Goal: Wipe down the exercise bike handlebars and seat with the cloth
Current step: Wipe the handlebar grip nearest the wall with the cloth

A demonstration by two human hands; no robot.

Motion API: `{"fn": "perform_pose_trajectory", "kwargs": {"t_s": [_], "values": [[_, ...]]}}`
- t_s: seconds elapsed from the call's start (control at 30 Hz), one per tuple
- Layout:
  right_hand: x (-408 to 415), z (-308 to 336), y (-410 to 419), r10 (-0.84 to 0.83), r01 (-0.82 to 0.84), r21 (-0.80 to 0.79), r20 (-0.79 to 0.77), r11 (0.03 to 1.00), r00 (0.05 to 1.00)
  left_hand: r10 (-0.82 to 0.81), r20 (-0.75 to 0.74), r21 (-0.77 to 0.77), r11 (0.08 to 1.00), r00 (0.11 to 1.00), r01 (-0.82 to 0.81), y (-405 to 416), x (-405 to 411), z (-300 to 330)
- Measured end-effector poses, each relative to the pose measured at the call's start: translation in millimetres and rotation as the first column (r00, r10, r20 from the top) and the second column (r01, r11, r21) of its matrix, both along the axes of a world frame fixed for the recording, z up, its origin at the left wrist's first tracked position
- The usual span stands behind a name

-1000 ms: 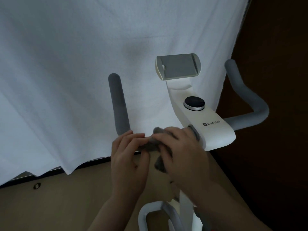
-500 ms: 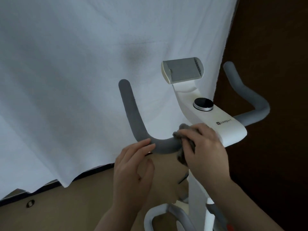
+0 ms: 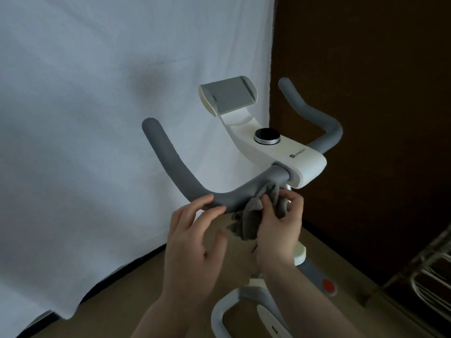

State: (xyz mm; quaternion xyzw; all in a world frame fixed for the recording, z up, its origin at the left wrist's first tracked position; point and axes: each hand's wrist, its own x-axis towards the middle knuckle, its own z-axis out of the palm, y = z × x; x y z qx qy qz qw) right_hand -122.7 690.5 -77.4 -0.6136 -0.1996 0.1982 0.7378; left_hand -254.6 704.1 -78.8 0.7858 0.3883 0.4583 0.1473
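The exercise bike's grey foam handlebar (image 3: 170,159) curves up on the left and joins the white console (image 3: 300,162); its other arm (image 3: 314,118) rises at the right. My right hand (image 3: 278,230) grips a crumpled grey cloth (image 3: 249,215) just under the left bar, close to the console. My left hand (image 3: 192,237) has straight fingers whose tips touch the bar's lower bend, left of the cloth. The seat is out of view.
A white sheet (image 3: 97,118) hangs behind the bike, a dark brown wall (image 3: 378,93) to the right. A grey phone holder (image 3: 227,96) and a black knob (image 3: 267,136) sit on the console. A metal rack (image 3: 429,276) stands low right. The white frame (image 3: 219,318) is below.
My right hand with the cloth has come off the top of the bar and dropped below it. My left hand's fingers have risen onto the bar's bend. The view shifted.
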Motion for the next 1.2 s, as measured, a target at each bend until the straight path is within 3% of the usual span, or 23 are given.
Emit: {"fn": "perform_pose_trajectory", "kwargs": {"t_s": [0.13,0.27,0.3,0.37,0.4,0.43,0.5,0.57,0.67,0.77,0.83,0.93,1.07,1.2], "values": [[-20.6,-1.0,-4.1,0.061,-0.058,-0.032,0.139,0.998,0.988,-0.044,-0.015,0.01,0.999,0.999,0.044,5.0,-6.7,5.2],[4.5,14.4,-2.5,-0.028,0.051,-0.068,0.308,0.996,0.951,-0.064,-0.025,0.016,0.998,0.998,0.065,6.4,-7.0,9.4],[6.6,18.0,-3.5,-0.022,0.063,-0.075,0.454,0.995,0.891,-0.06,-0.023,0.017,0.998,0.998,0.06,6.6,-5.9,9.2],[13.3,19.0,-4.5,0.046,0.048,-0.104,0.748,0.993,0.662,-0.039,-0.008,0.017,0.999,0.999,0.039,7.3,-2.0,7.4],[23.2,19.3,-3.6,0.091,0.041,-0.137,0.828,0.99,0.553,-0.026,0.005,0.017,1.0,1.0,0.026,7.5,1.3,6.6],[36.2,22.6,-0.7,0.14,0.055,-0.193,0.854,0.98,0.502,-0.012,0.016,0.02,1.0,1.0,0.011,8.1,5.1,5.4],[56.1,33.4,5.5,0.188,0.139,-0.31,0.815,0.941,0.548,0.018,0.027,0.027,0.999,0.999,-0.018,8.3,12.7,3.2],[57.8,34.4,10.1,0.17,0.195,-0.331,0.807,0.923,0.566,0.039,0.031,0.025,0.999,0.999,-0.04,7.9,16.3,2.1],[53.4,29.8,10.5,0.226,0.125,-0.317,0.855,0.94,0.467,0.045,0.02,0.024,0.999,0.999,-0.046,5.0,16.6,2.0],[66.1,35.3,12.6,0.251,0.088,-0.342,0.819,0.935,0.516,0.066,0.032,0.026,0.997,0.997,-0.067,0.9,20.6,-1.9],[52.7,39.9,13.9,0.227,0.083,-0.291,0.868,0.953,0.441,0.103,0.083,0.028,0.994,0.991,-0.105,-0.8,26.0,-4.2],[29.4,40.6,12.8,0.317,-0.15,-0.289,0.921,0.946,0.227,0.159,0.14,0.018,0.986,0.977,-0.163,-0.9,34.0,-1.4],[57.2,56.6,20.8,0.546,-0.313,-0.471,0.807,0.825,0.226,0.236,0.149,-0.008,0.971,0.96,-0.237,-6.0,32.1,4.8],[43.1,55.9,23.6,0.505,-0.3,-0.448,0.849,0.843,0.152,0.397,0.145,-0.088,0.918,0.906,-0.388,-7.0,26.2,9.8]]}}
